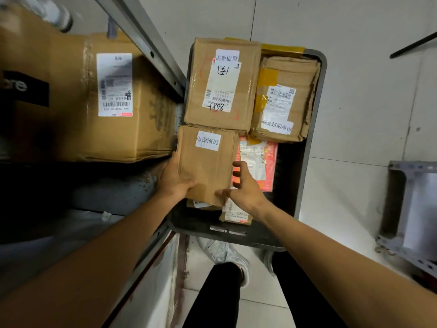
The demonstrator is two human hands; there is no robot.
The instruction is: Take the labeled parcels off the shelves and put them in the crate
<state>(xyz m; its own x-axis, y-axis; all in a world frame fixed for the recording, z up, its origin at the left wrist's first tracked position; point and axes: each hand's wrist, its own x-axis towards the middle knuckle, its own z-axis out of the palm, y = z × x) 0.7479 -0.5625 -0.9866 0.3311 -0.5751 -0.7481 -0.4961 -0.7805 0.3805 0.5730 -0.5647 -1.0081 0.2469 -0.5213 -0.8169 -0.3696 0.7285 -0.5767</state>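
A dark grey crate (314, 114) stands on the floor beside the shelves. Over its near left part I hold a small cardboard parcel (205, 162) with a white label. My left hand (173, 179) grips its left side. My right hand (244, 185) has its fingertips against the right edge and its thumb on the near corner. Inside the crate lie a larger labeled box (220, 84), a crumpled labeled box (283, 100), a pink-red bag (262, 162) and flat parcels (236, 215). A big labeled box (113, 98) sits on the shelf to the left.
A metal shelf upright (146, 36) runs along the crate's left side. A lower shelf board (113, 192) is dark and partly hidden by my left arm. Another metal rack (411, 209) stands at the right. My shoes (224, 254) are just before the crate on the tiled floor.
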